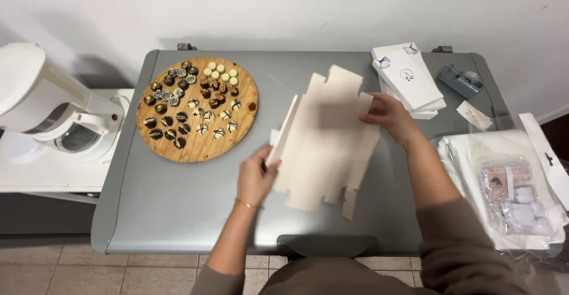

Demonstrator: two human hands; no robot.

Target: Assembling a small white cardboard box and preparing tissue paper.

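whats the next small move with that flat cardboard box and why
Probably fold the left side panel upright. The box blank lies flat and unfolded on the grey table; the left hand already pinches that left edge while the right hand steadies the far right edge.
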